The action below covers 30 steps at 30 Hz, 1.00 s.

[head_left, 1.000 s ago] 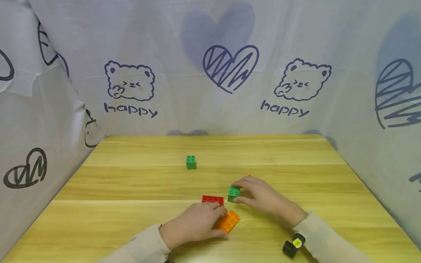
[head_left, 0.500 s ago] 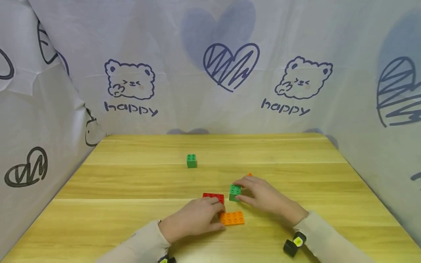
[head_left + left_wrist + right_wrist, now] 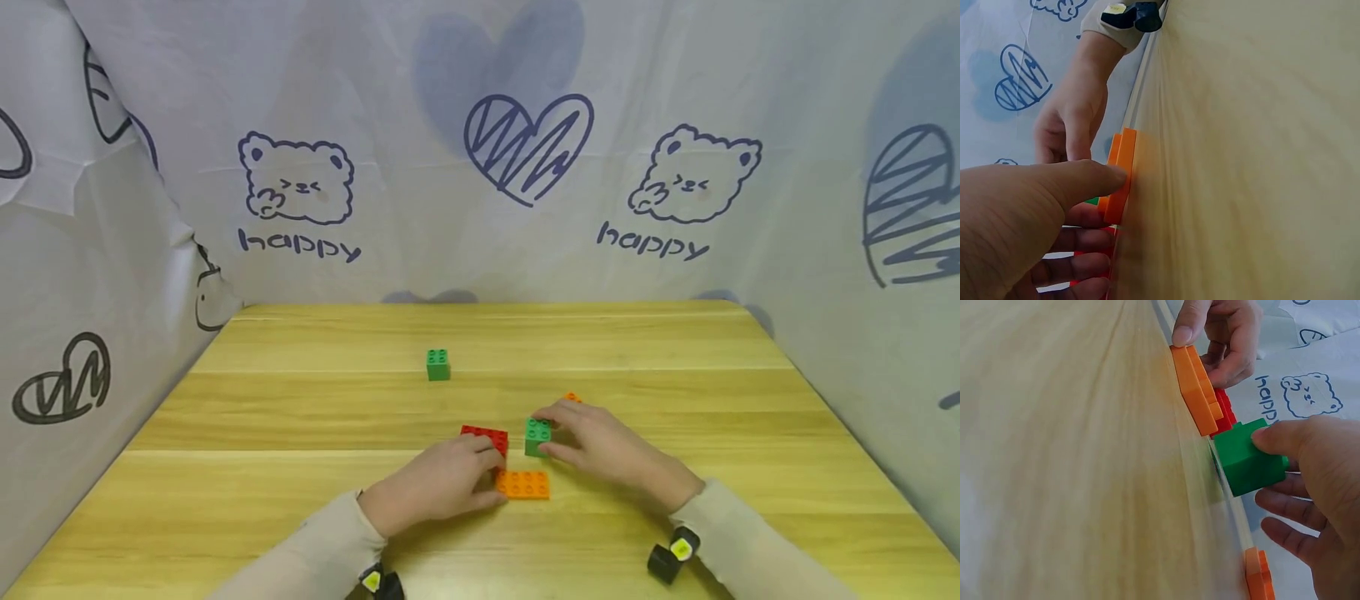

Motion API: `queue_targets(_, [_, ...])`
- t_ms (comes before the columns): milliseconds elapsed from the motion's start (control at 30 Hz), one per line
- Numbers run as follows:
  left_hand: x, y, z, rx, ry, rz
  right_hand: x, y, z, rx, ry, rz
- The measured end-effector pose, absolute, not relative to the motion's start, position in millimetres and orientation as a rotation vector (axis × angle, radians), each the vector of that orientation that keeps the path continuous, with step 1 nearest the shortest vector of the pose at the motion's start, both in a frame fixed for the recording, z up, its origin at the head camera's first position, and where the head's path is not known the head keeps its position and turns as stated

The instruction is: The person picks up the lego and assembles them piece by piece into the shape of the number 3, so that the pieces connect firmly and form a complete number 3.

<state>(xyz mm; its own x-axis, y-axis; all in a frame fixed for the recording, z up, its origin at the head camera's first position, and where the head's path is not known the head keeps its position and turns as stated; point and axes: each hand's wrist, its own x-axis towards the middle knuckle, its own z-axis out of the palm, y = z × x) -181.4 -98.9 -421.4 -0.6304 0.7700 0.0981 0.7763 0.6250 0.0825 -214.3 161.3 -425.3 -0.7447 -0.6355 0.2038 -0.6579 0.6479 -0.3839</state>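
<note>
My left hand (image 3: 442,482) pinches one end of a flat orange building brick (image 3: 528,485) between thumb and index finger. Its other fingers lie against a red brick (image 3: 483,432), partly hidden just beyond the orange one. In the left wrist view the thumb presses the side of the orange brick (image 3: 1124,175). My right hand (image 3: 611,454) grips a green brick (image 3: 536,447) with two-by-two studs, thumb on the near side. The right wrist view shows this green brick (image 3: 1244,459) slightly tilted, close to the orange and red bricks.
A second green brick (image 3: 438,366) stands farther back on the wooden table (image 3: 262,400). Another orange brick (image 3: 573,397) lies behind my right hand, mostly hidden. White printed cloth (image 3: 420,233) hangs along the back and sides.
The orange brick has turned from a slant to lie straight sideways under my left hand. That hand and the red brick have shifted slightly away. The right hand keeps holding the green brick.
</note>
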Motion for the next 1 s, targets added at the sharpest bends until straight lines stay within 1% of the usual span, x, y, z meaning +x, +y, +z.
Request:
queue_targets(467, [-192.6, -104.3, -418.8, -1.331, -2.813, -0.198, -203.6, 160.8, -408.8, 1.14, -2.682, 0.867])
queue_targets(800, [-203.7, -105.1, -420.6, -1.357, -2.806, -0.185, -201.0, 158.0, -409.9, 1.206, -2.599, 0.878])
queue_targets(1000, [-202.8, -105.6, -420.1, -1.357, -2.805, -0.178, -197.7, 156.2, -410.5, 1.207, -2.659, 0.908])
